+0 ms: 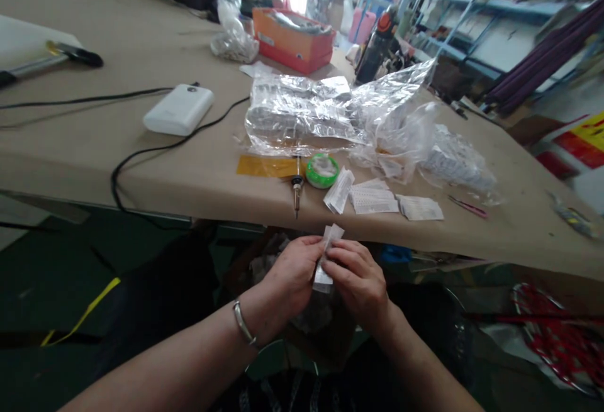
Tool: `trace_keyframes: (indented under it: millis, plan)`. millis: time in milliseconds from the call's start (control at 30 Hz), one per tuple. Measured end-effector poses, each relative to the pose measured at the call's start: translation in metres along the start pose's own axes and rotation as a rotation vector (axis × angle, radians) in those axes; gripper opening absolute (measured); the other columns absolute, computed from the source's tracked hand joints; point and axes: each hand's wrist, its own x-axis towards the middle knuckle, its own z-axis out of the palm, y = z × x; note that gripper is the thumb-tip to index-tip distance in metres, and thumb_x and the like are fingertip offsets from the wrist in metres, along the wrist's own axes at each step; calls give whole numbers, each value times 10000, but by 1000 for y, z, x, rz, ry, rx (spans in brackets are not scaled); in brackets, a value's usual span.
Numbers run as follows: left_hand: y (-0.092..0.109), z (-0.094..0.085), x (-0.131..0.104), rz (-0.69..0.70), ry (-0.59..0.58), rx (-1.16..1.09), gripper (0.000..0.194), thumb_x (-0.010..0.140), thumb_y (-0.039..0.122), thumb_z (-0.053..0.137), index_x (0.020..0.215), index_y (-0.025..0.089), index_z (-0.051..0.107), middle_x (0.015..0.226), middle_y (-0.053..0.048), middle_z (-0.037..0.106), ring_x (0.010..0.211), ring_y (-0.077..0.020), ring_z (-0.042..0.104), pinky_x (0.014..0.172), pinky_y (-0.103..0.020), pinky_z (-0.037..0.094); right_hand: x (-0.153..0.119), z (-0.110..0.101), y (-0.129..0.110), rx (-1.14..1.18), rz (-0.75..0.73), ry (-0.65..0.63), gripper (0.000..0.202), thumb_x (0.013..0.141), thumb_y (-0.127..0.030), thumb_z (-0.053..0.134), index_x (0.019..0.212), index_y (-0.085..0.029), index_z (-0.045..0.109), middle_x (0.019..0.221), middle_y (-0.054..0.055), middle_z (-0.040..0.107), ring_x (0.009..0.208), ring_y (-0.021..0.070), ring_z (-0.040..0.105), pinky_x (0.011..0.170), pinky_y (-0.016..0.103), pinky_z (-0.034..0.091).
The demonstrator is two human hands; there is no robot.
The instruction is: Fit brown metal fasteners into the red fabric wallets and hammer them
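Observation:
Just in front of the table's edge, my left hand [295, 273], with a silver bangle at the wrist, grips thin white strips [323, 277] between thumb and fingers. My right hand [361, 277] is closed on the same strips from the other side. The strips stick out above and below my fingers. On the table beyond lie a fanned bundle of white strips [338, 192], a wider stack [374, 198] and a smaller stack [421, 207]. A green round tin [321, 170] stands beside a pen-like tool with a metal tip [297, 192].
Clear plastic bags [302, 113] spread behind the tin, near an orange box [295, 41]. A white power bank [179, 110] and black cable [141, 153] lie left. Pink tweezers [468, 206] rest right. An open box with plastic scraps sits below my hands.

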Motion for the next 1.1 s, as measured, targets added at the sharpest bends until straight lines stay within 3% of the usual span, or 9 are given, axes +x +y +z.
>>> trace_keyframes:
  millis: [100, 400, 567, 633, 733, 833, 967, 1100]
  plan:
    - [1, -4, 0, 40, 59, -58, 74, 635, 82, 707, 682, 84, 650, 642, -36, 629, 530, -84, 559, 480, -167, 410, 0, 7, 2, -4, -44, -45, 223, 872, -138, 525, 1018, -233, 665, 995, 57, 690, 1117, 205, 582, 935, 407, 501]
    - [-1, -6, -1, 64, 41, -75, 52, 692, 114, 678, 706, 71, 653, 711, -67, 648, 557, -81, 561, 493, -161, 420, 0, 4, 3, -54, -63, -130, 185, 866, -123, 529, 982, -185, 659, 1045, 82, 685, 1158, 222, 555, 968, 423, 481]
    - [2, -5, -6, 27, 54, -12, 25, 732, 91, 645, 722, 70, 655, 701, -77, 657, 558, -92, 582, 509, -166, 451, -3, 0, 0, 53, -15, -155, 257, 846, -175, 575, 1101, -190, 602, 1095, 84, 664, 1172, 238, 535, 990, 442, 457]
    - [5, -5, -9, -1, 28, 35, 80, 786, 120, 601, 754, 72, 657, 695, -85, 659, 553, -106, 591, 518, -189, 475, -4, -3, 1, 142, 125, -74, 262, 834, -243, 604, 1092, -194, 592, 1086, 92, 648, 1147, 249, 539, 973, 440, 460]
    - [5, -5, -12, -62, -4, 127, 156, 845, 194, 552, 824, 78, 654, 726, -100, 666, 554, -124, 605, 538, -234, 510, -1, -5, 7, 346, 529, 69, 186, 833, -300, 596, 986, -193, 590, 960, 66, 643, 940, 205, 612, 821, 344, 519]
    - [1, -5, -15, -61, -44, 222, 213, 837, 282, 585, 838, 79, 653, 758, -101, 663, 535, -107, 586, 524, -222, 494, 4, -2, 14, 673, 864, 24, 169, 802, -333, 627, 877, -191, 574, 769, -4, 610, 676, 123, 580, 625, 232, 489]
    - [-2, -8, -19, -98, -174, 254, 256, 792, 340, 638, 810, 84, 645, 732, -71, 640, 516, -80, 551, 516, -201, 459, 9, 2, 13, 934, 1034, -29, 165, 786, -318, 647, 753, -182, 559, 659, -49, 534, 563, 66, 463, 558, 187, 405]
    - [0, -14, -22, -171, -232, 268, 235, 771, 323, 653, 792, 91, 625, 700, -51, 626, 517, -78, 546, 535, -209, 454, 10, 2, 6, 947, 1062, -68, 177, 774, -318, 661, 729, -175, 568, 659, -45, 535, 557, 65, 451, 546, 188, 386]
